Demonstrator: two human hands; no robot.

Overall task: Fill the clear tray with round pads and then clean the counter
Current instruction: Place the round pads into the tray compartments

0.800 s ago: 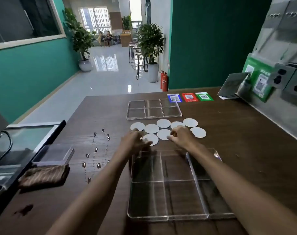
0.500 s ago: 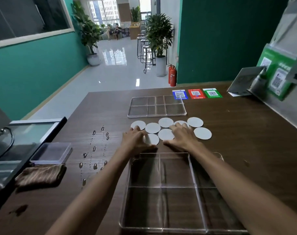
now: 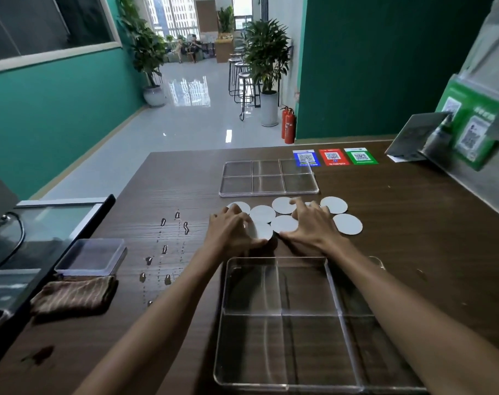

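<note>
A clear compartment tray (image 3: 282,313) lies on the dark wooden counter right in front of me, with nothing in it. Beyond it several white round pads (image 3: 347,223) lie in a loose cluster. My left hand (image 3: 229,232) pinches the nearest pad (image 3: 263,232) between thumb and fingers, and its left edge is raised off the counter. My right hand (image 3: 311,223) rests on the cluster with spread fingers, the index tip on a far pad (image 3: 281,205) and the thumb beside a near pad (image 3: 285,223). One pad is mostly hidden under this hand.
A second clear divided tray (image 3: 268,178) lies behind the pads. Water drops (image 3: 164,249) dot the counter to the left. A brown striped cloth (image 3: 71,295) and a small clear box (image 3: 91,256) sit near the left edge. QR cards (image 3: 333,157) lie far right.
Both hands stay on the pad cluster. My left hand has closed on the nearest pad and tipped its edge up. The right fingers have reached a little farther over the pads.
</note>
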